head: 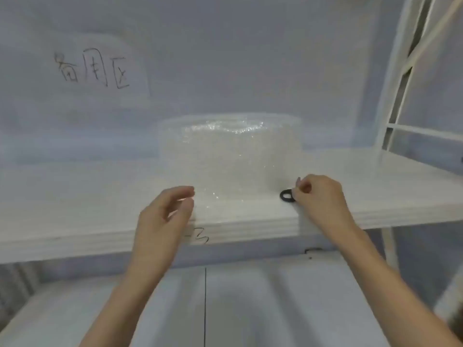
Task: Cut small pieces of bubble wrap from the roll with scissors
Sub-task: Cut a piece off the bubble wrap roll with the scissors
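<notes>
Right hand (317, 194): fingers curled at a black loop (287, 196), likely the scissors' handle; blades not visible, so a firm grip or only a touch, cannot tell. Left hand (170, 209): fingers loosely bent, holding nothing, tips just at the near edge of the wrap's loose sheet (220, 199)

Roll (230, 149) stands upright on the white shelf (75, 221), between the two hands and behind them, sheet trailing toward the shelf's front edge. Handwriting on the wall behind, a mark on the shelf's front face

Step, by my reading: picking up the scissors, no cut started. Next calls for seating fingers in the loops and left hand pinching the sheet taut
</notes>
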{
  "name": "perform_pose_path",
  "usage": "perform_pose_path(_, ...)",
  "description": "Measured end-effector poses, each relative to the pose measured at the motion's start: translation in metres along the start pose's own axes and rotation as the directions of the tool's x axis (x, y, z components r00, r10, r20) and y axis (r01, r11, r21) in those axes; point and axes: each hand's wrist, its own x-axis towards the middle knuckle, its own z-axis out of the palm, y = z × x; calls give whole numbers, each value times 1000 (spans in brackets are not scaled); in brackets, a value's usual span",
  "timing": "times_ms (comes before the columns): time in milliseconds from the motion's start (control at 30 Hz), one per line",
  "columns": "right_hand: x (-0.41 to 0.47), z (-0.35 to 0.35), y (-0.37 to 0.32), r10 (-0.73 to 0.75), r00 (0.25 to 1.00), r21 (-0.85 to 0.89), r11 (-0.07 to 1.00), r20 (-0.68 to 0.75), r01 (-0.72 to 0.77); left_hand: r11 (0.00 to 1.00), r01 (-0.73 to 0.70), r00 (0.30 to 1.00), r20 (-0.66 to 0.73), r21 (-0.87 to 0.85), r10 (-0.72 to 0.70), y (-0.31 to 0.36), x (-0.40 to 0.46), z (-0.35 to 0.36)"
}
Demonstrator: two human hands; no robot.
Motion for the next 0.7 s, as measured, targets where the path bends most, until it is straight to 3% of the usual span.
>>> perform_pose_path(100,-2,-1,-4,44,995,-145,989,85,-31,989,95,981,157,112,-112,4,2,2)
perform_pose_path(333,9,-21,-29,237,942,-368,919,236,-139,951,206,939,228,233,-259,11,24,8)
perform_pose_path(533,16,-29,-34,280,905,-456,883,319,-112,941,304,902,274,149,-334,12,41,19)
perform_pose_path(700,24,-37,-40,309,876,-467,877,370,-112,948,276,874,370,155,-315,7,45,19)
